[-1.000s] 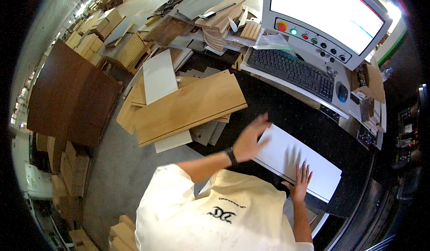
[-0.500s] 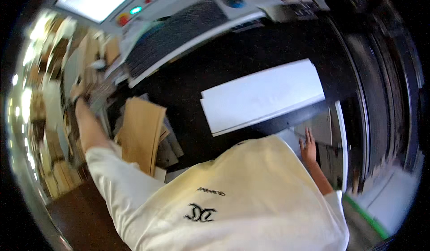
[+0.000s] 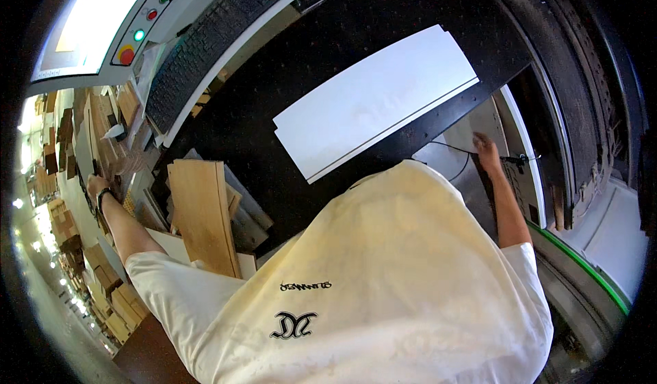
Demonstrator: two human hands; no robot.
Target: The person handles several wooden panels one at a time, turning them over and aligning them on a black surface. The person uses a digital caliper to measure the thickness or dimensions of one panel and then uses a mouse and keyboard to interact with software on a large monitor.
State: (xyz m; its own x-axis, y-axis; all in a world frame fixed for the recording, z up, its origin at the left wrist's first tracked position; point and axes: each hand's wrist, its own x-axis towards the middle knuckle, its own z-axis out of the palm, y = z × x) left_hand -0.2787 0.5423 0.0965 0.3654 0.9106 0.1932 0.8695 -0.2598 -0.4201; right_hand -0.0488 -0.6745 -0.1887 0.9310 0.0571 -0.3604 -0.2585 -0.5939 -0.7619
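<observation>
Head view: white panel (image 3: 376,103) on black desk (image 3: 383,14); left hand (image 3: 98,185) near boards (image 3: 100,113), right hand (image 3: 486,150) near cable (image 3: 468,161); cannot tell fingers' opening or hold.

White panel (image 3: 376,103) on black table (image 3: 390,14)

The flat rectangular white panel (image 3: 376,103) is plain, with a thin dark line along its lower long edge. The wide black counter (image 3: 335,48) shows faint pale specks. The long tan wooden board (image 3: 195,209) has soft grain and a dark stripe near one long edge; the flat grey boards (image 3: 248,202) are plain. The short-sleeved cream cloth shirt (image 3: 390,254) turns yellower toward the collar and bears a curling black emblem (image 3: 294,325). The rectangular keyboard (image 3: 212,48) is black, the round push-knob (image 3: 126,56) red on yellow, the small lit button (image 3: 139,35) bright green.
</observation>
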